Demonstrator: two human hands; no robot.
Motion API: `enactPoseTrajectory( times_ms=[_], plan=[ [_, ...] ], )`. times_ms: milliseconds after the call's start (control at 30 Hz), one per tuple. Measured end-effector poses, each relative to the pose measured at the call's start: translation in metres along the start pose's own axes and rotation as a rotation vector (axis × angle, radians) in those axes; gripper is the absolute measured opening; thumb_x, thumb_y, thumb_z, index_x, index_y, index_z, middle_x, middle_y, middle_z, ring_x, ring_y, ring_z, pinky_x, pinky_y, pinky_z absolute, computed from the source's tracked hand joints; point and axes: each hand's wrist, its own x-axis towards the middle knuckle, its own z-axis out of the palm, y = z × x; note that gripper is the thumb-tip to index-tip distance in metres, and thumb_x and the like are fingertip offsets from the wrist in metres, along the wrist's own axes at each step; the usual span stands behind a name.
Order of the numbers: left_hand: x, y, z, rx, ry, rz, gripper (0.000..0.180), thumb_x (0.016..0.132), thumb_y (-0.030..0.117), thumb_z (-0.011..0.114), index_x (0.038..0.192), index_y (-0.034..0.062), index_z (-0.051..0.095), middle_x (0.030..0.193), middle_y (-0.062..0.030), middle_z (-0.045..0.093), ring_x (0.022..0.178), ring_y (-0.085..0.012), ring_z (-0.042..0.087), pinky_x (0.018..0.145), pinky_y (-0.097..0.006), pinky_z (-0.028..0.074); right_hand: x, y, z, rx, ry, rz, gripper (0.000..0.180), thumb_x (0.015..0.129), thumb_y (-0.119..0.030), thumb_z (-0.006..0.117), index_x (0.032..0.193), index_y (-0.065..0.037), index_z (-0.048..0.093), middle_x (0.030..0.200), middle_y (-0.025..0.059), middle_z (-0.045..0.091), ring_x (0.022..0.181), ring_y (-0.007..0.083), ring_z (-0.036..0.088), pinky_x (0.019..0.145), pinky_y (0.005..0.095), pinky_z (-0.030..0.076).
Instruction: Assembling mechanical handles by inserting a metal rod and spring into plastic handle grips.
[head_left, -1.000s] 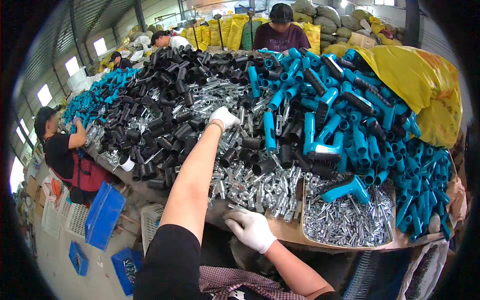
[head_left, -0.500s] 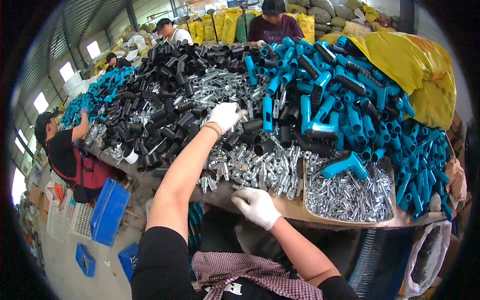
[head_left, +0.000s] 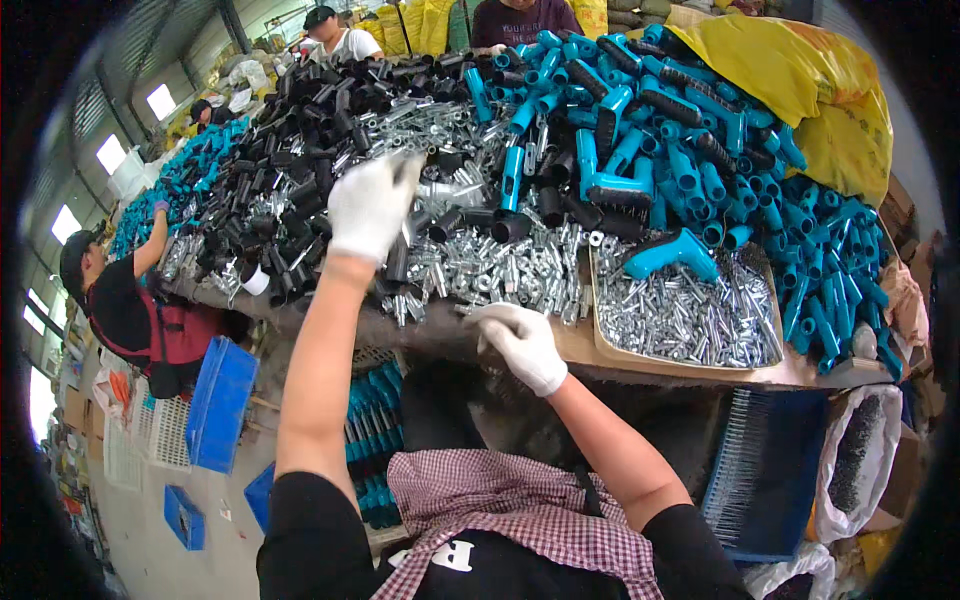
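- Worktop (head_left: 430,335), front edge: the right hand (head_left: 522,348), white-gloved, hangs just over it with fingers curled; from here I can't tell whether they grip the metal piece (head_left: 468,309) at their tips.
- Metal parts (head_left: 500,268) lie heaped straight ahead of that hand, just past its fingers; many near the front have their long axes toward the edge, others point every way. The right hand is nearer this front end.
- Tray (head_left: 700,369) of pins (head_left: 680,325), right of the heap, a teal handle (head_left: 672,257) lying on top.
- Left hand (head_left: 372,208), gloved, blurred, raised over the heap's left side, fingers bent; whether it has anything, I can't tell.
- Black tubes (head_left: 290,125) and teal parts (head_left: 685,170) pile beyond.
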Motion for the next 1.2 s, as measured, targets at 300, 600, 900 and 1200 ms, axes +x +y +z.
enactPoseTrajectory(
  times_ms=[300,600,900,1200],
  plan=[
    [-0.219,0.028,-0.023,-0.446,-0.259,-0.218,0.03,0.088,0.019,0.068,0.067,0.0014,0.055,0.061,-0.0182,0.052,0.056,-0.037,0.056,0.051,-0.042,0.043,-0.118,-0.019,-0.003,-0.198,-0.164,0.464,0.048,0.091,-0.041,0.063,0.114,0.001,0.06,0.098,0.0132,0.069,0.087,0.0231,0.069,0.078,0.0359,0.054],
    [-0.258,0.063,0.003,-0.646,-0.367,-0.24,0.02,0.085,0.019,0.071,0.075,0.0026,0.063,0.063,-0.0141,0.058,0.056,-0.0294,0.06,0.054,-0.036,0.047,-0.172,-0.004,0.007,0.604,-0.267,0.759,0.048,0.09,-0.037,0.07,0.119,-0.001,0.059,0.086,0.0044,0.067,0.072,0.0117,0.065,0.061,0.0238,0.051],
    [-0.269,0.069,0.011,-1.104,-0.644,-0.383,0.011,0.087,0.009,0.065,0.092,-0.0004,0.064,0.082,-0.0056,0.064,0.078,-0.0112,0.061,0.072,-0.028,0.05,-0.181,-0.007,0.0,0.17,-0.164,0.6,0.036,0.085,-0.034,0.072,0.099,-0.001,0.066,0.082,0.0036,0.065,0.073,0.0125,0.06,0.067,0.0281,0.048],
    [-0.254,0.048,-0.004,-1.315,-0.375,-0.585,0.043,0.094,0.038,0.065,0.099,-0.0042,0.063,0.088,-0.0093,0.066,0.07,-0.014,0.06,0.063,-0.025,0.047,-0.189,-0.007,-0.016,0.169,-0.053,0.472,0.032,0.095,-0.028,0.053,0.11,0.0,0.058,0.085,0.007,0.058,0.075,0.0151,0.055,0.071,0.0315,0.047]
  ],
)
